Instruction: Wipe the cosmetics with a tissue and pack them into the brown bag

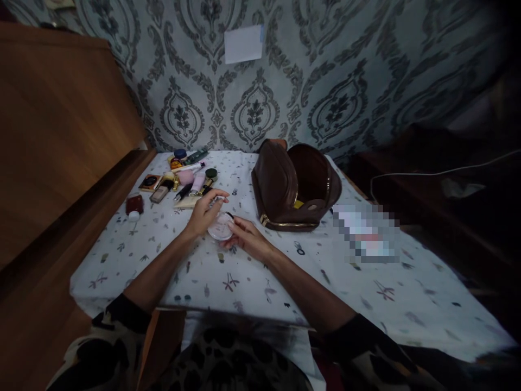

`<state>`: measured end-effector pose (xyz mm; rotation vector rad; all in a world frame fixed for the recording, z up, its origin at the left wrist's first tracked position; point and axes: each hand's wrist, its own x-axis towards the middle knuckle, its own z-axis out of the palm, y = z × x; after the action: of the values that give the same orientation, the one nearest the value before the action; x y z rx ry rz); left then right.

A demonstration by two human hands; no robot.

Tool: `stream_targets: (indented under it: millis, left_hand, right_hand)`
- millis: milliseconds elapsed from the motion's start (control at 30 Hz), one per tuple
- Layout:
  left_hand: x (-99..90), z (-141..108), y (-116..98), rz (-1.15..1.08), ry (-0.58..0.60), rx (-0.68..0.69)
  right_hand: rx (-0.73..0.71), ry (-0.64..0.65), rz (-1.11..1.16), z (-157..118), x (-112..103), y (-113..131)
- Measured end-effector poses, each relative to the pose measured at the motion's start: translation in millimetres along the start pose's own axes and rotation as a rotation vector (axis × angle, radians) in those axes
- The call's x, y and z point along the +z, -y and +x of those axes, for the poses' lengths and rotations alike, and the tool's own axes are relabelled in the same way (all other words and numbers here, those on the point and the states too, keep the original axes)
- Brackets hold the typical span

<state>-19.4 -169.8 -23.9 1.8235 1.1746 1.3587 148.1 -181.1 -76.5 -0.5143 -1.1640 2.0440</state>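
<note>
Over the table, my right hand [249, 238] grips a round, flat, clear cosmetic container [220, 226] by its right edge. Pale contents show through it; the label cannot be read. My left hand [204, 212] is close against the container's upper left side, thumb and fingers stretched out and apart. A faint light patch shows between them, too blurred to name. Behind my left hand lie several cosmetics, among them a lilac tube [197, 182] and a pink sponge [185, 177]. To the right of my hands stands a brown bag [273, 182], unzipped, with something yellow inside.
A dark red bottle [134, 205] with a white cap lies at the left of the patterned tablecloth [252, 282]. Beside it are a square compact [150, 182] and a foundation bottle [161, 191]. A blurred-out item [368, 233] lies right of the bag. Wooden furniture [61, 108] borders the left side.
</note>
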Motion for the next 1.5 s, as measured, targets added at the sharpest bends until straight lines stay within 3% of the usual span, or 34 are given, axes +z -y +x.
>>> stream_targets:
  millis: [67, 133, 267, 400, 567, 767, 1033, 1167, 1333, 1500]
  left_hand:
    - [1.6, 1.2, 2.8, -0.204, 0.041, -0.152]
    - [7.3, 1.2, 6.0, -0.399, 0.007, -0.282]
    - [28.8, -4.7, 10.5, -0.5, -0.154, -0.342]
    - [46.6, -10.7, 12.9, -0.582, -0.194, -0.435]
    - [43.4, -11.1, 11.6, -0.795, -0.198, -0.576]
    - [32.5, -10.4, 8.2, -0.853, -0.134, -0.578]
    - [40.9, -7.9, 21.2, -0.739, -0.149, -0.626]
    - [36.3, -5.1, 24.8, -0.697, -0.257, -0.562]
    - [28.8, 0.0, 21.9, -0.697, -0.45, -0.379]
    - [35.0, -5.6, 19.6, -0.643, -0.345, -0.353]
  right_hand:
    - [-0.005, 0.002, 0.044, -1.0, 1.0, 2.6]
    - [-0.03, -0.034, 0.114, -1.0, 1.9, 5.3]
    - [-0.1, -0.159, 0.247, 2.8, 0.6, 8.5]
    - [-0.147, -0.253, 0.324, 6.8, -3.6, 8.4]
    - [-0.12, -0.25, 0.343, 6.1, -3.6, 8.5]
    - [-0.098, -0.251, 0.353, 5.5, -4.4, 7.9]
    - [-0.097, -0.335, 0.383, 8.6, -11.1, 7.3]
    - [-0.047, -0.297, 0.375, 8.1, -10.8, 9.4]
    - [-0.021, -0.189, 0.239, 3.8, -2.6, 7.6]
    - [-0.084, -0.185, 0.244, 3.4, 2.0, 4.9]
